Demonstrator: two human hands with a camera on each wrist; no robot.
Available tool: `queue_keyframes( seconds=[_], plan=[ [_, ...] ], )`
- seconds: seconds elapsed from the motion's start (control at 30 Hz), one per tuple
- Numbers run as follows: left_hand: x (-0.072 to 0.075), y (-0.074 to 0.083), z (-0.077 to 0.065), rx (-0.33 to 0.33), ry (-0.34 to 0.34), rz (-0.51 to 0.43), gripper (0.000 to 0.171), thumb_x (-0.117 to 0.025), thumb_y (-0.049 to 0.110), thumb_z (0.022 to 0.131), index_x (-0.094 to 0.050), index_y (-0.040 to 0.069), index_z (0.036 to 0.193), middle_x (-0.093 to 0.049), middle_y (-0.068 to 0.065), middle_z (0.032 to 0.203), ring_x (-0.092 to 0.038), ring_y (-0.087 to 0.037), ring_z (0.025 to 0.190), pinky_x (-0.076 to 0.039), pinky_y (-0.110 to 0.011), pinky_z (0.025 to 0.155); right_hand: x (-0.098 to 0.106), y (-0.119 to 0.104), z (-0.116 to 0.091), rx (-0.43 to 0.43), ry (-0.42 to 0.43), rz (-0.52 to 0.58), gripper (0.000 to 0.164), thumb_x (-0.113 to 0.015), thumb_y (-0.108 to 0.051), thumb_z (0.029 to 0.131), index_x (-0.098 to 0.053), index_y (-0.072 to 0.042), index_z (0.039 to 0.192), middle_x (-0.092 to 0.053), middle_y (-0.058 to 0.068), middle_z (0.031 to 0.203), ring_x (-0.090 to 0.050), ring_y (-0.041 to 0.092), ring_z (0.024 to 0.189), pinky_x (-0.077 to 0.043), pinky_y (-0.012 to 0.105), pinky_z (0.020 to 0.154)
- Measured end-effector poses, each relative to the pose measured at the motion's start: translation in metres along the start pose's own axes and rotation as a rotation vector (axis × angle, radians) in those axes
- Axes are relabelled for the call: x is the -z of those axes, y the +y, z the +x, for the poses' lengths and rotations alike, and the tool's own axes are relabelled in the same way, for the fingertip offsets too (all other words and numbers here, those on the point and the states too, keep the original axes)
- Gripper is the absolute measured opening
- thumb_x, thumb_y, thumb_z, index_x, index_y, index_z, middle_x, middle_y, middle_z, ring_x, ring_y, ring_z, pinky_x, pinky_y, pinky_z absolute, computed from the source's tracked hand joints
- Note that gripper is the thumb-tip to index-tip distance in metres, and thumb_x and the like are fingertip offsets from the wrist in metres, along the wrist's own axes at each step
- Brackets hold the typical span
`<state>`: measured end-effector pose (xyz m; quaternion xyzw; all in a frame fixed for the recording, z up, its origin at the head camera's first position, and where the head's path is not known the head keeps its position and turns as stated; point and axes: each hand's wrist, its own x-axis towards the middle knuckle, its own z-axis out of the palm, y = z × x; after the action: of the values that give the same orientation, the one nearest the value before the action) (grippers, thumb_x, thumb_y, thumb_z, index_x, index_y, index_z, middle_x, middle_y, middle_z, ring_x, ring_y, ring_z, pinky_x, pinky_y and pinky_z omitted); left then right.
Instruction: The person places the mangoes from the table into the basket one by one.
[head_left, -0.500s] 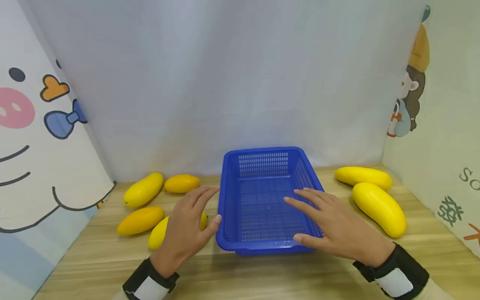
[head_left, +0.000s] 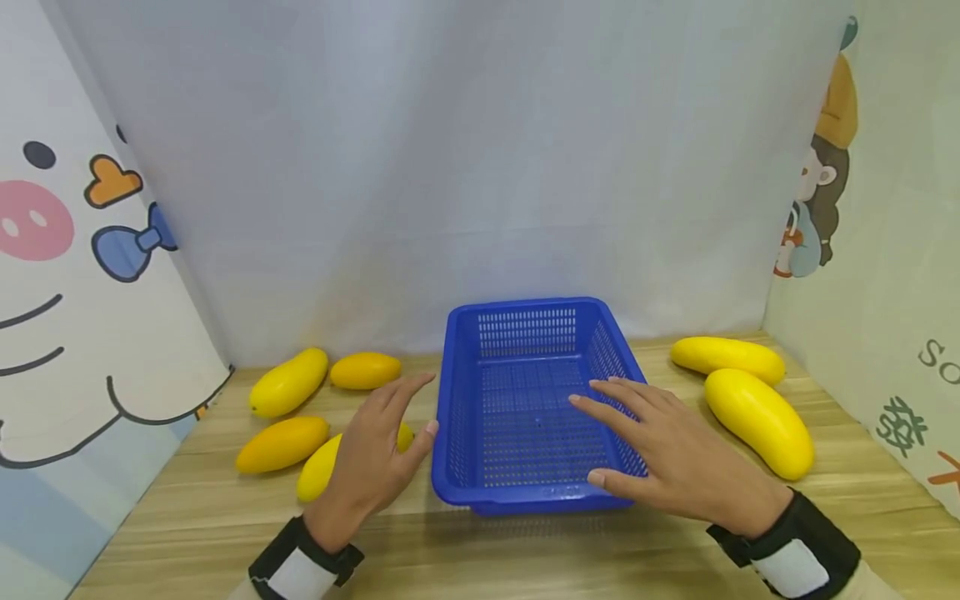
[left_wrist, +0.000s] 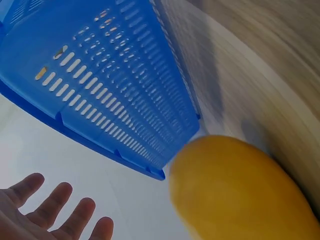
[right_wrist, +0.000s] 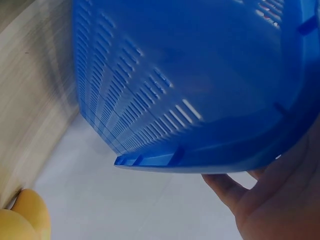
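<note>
A blue plastic basket (head_left: 525, 498) with slotted sides stands in the middle of the table. My left hand (head_left: 372, 458) hovers at its left side, fingers spread, apart from the rim and partly covering a yellow oblong fruit (head_left: 317, 473), perhaps a mango. In the left wrist view, an orange-yellow fruit (left_wrist: 235, 192) looms large beside the basket wall (left_wrist: 105, 95). Over the basket's right rim my right hand (head_left: 667, 458) reaches with fingers extended, holding nothing. The right wrist view has that hand (right_wrist: 282, 200) close to the rim; contact there cannot be told.
Three more yellow fruits lie on the left: one at the back (head_left: 289, 383), a smaller one (head_left: 365, 371) and one in front (head_left: 282, 444). Two larger ones (head_left: 727, 357) touch on the right. A white curtain (head_left: 480, 167) hangs behind; printed panels (head_left: 892, 275) flank the table.
The whole head view has shifted slightly downward. My left fingertips have drawn a little away from the basket. My right hand and the fruits stay essentially the same.
</note>
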<state>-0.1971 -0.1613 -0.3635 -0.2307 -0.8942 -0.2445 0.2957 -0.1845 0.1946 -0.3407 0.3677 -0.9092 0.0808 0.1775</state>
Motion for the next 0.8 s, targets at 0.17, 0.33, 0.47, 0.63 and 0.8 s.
queue_keyframes(
  seconds=[0.17, 0.33, 0.47, 0.63, 0.8],
  plan=[
    [-0.004, 0.005, 0.009, 0.157, -0.057, -0.235, 0.047, -0.047, 0.036, 0.095, -0.036, 0.031, 0.140, -0.048, -0.001, 0.133, -0.044, -0.020, 0.119, -0.041, -0.046, 0.091, 0.000, -0.002, 0.001, 0.006, -0.004, -0.001, 0.071, -0.046, -0.065, 0.086, -0.022, -0.037, 0.146, -0.034, 0.002, 0.145, -0.031, 0.025, 0.131, -0.029, 0.057, 0.099],
    [-0.010, 0.005, 0.018, 0.351, -0.089, -0.430, 0.044, -0.044, 0.030, 0.096, -0.033, 0.035, 0.139, -0.046, -0.003, 0.133, -0.044, -0.022, 0.119, -0.039, -0.047, 0.092, 0.001, -0.002, 0.001, 0.010, 0.003, -0.004, 0.071, -0.047, -0.065, 0.085, -0.022, -0.037, 0.146, -0.034, 0.002, 0.145, -0.031, 0.026, 0.131, -0.029, 0.057, 0.099],
    [-0.010, 0.001, 0.018, 0.423, -0.098, -0.471, 0.044, -0.042, 0.031, 0.096, -0.033, 0.037, 0.139, -0.045, -0.006, 0.134, -0.043, -0.026, 0.119, -0.037, -0.050, 0.094, 0.000, -0.002, 0.002, 0.017, 0.003, -0.007, 0.071, -0.048, -0.064, 0.085, -0.022, -0.036, 0.146, -0.034, 0.002, 0.145, -0.031, 0.026, 0.131, -0.030, 0.057, 0.099],
    [-0.009, 0.000, 0.019, 0.428, -0.093, -0.470, 0.044, -0.042, 0.036, 0.096, -0.033, 0.035, 0.140, -0.045, -0.006, 0.133, -0.043, -0.024, 0.119, -0.037, -0.050, 0.094, -0.001, -0.002, 0.002, 0.014, -0.004, -0.023, 0.071, -0.047, -0.065, 0.085, -0.022, -0.037, 0.146, -0.035, 0.002, 0.145, -0.031, 0.026, 0.130, -0.031, 0.057, 0.098],
    [-0.012, 0.004, 0.027, 0.431, -0.068, -0.483, 0.044, -0.042, 0.034, 0.096, -0.033, 0.034, 0.139, -0.045, -0.005, 0.132, -0.044, -0.022, 0.117, -0.037, -0.051, 0.094, -0.001, -0.002, 0.001, 0.011, 0.000, -0.031, 0.070, -0.046, -0.065, 0.086, -0.022, -0.037, 0.146, -0.035, 0.001, 0.145, -0.031, 0.025, 0.130, -0.030, 0.055, 0.099]
  ],
)
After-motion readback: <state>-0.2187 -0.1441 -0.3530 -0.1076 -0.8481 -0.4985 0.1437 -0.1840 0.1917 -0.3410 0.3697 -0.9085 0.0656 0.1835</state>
